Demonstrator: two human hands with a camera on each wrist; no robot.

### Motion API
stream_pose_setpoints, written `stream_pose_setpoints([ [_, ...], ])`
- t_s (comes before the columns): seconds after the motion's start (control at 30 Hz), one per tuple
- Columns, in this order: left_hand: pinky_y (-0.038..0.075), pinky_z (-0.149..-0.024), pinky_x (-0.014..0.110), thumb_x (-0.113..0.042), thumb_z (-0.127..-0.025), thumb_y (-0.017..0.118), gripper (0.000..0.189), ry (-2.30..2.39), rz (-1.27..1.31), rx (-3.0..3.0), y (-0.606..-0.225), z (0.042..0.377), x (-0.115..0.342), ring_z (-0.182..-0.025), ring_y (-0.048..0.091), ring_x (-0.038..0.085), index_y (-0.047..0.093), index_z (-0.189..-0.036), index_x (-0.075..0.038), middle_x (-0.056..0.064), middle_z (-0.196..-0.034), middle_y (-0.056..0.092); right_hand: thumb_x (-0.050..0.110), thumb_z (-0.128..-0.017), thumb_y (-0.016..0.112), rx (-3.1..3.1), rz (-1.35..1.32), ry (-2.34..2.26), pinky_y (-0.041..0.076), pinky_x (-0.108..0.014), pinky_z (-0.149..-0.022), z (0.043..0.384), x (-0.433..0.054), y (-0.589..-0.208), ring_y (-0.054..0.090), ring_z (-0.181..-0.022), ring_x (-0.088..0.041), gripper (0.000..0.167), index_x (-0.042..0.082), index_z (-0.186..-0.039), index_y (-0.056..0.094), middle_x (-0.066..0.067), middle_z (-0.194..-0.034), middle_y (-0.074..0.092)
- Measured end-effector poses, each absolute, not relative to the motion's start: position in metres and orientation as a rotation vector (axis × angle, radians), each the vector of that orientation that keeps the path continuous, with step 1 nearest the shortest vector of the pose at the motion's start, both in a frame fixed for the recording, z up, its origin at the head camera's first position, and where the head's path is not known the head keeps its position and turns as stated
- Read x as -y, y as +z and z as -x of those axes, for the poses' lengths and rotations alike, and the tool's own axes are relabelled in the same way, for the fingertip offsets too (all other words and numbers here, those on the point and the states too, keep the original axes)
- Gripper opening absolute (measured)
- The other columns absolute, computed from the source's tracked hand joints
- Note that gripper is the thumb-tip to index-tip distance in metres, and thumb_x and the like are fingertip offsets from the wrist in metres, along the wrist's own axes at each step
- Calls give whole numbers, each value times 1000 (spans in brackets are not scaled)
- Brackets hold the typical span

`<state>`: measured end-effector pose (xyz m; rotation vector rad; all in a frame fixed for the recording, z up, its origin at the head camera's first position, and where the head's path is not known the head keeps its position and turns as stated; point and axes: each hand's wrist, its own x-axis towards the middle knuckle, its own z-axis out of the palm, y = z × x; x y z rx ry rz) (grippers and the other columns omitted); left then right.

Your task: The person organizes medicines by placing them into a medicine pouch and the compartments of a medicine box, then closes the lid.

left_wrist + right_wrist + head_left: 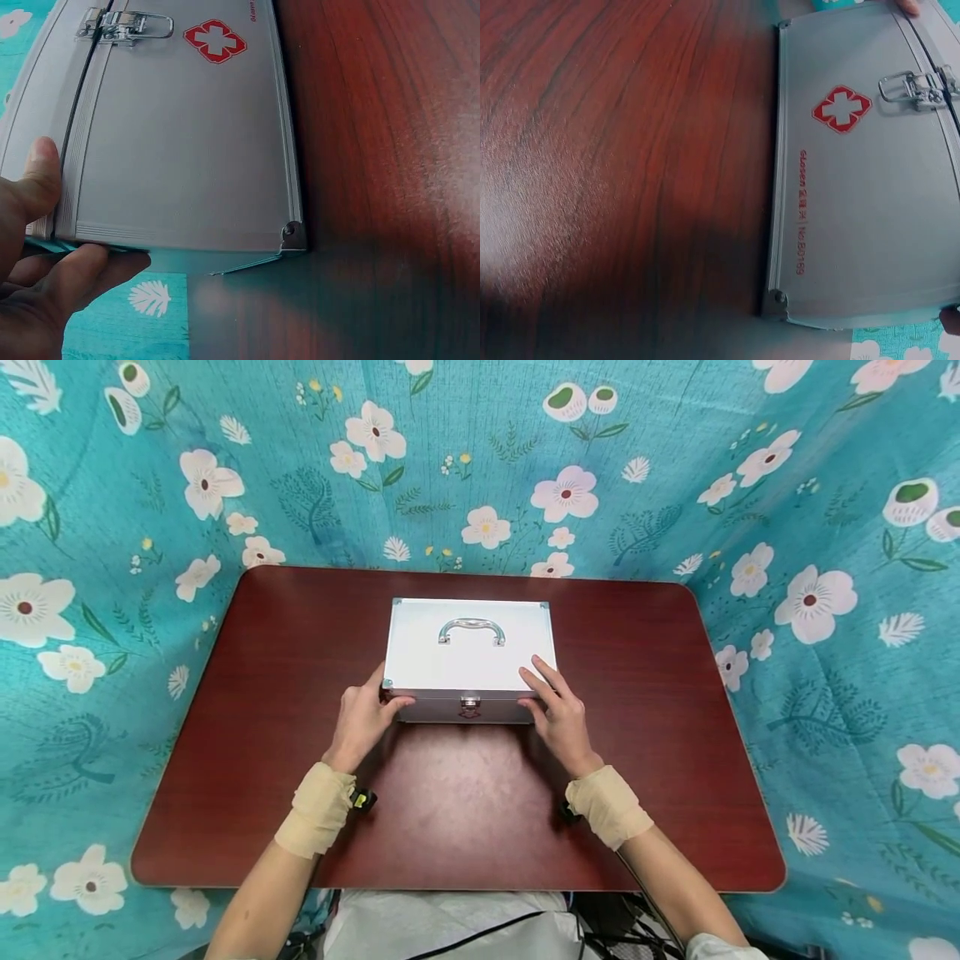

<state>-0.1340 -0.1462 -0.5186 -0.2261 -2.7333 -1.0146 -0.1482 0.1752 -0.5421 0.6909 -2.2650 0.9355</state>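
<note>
A silver metal first-aid box [471, 647] stands on the table, its lid down and its carrying handle [472, 627] on top. My left hand [362, 714] grips the front left corner, thumb on the front by the lid seam, fingers along the left side [82, 274]. My right hand [558, 718] rests at the front right corner. Its spread fingers lie on the lid, and its thumb is at the front edge. Midway along the front is a metal latch [124, 26], its wire loop against the lower wall. A red cross emblem [842, 109] sits below it.
The dark red wooden table [285, 635] has rounded corners and reaches well past the box on both sides. Blue flowered cloth [450, 460] hangs behind and at the sides. Black cables [480, 935] run below the front table edge, near the person's lap.
</note>
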Motion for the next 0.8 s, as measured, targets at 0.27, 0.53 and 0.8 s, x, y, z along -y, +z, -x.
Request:
stream_pose_setpoints([
  [0.27,39,-44,32,-25,-77,83,94,-949,356,2696,-518,133,149,-40,33,12,33,-156,-15,4,-47,44,5,-77,81,2296,-721,890,60,-42,-80,147,-178,-541,65,-118,-31,56,10,-131,65,-16,-140,59],
  [0.53,48,-51,36,-13,-74,86,86,-956,388,2676,-517,134,150,-46,30,9,47,-150,-26,2,-49,46,1,-79,79,2343,-730,924,54,-37,-68,147,-180,-539,67,-104,-27,57,11,-133,63,-17,-143,55],
  [0.8,38,-48,32,-14,-79,84,84,-970,330,2710,-516,135,149,-45,23,10,44,-151,-33,-1,-45,38,7,-79,80,2407,-620,976,43,-25,-48,144,-179,-540,45,-51,-10,58,18,-134,64,-25,-159,31],
])
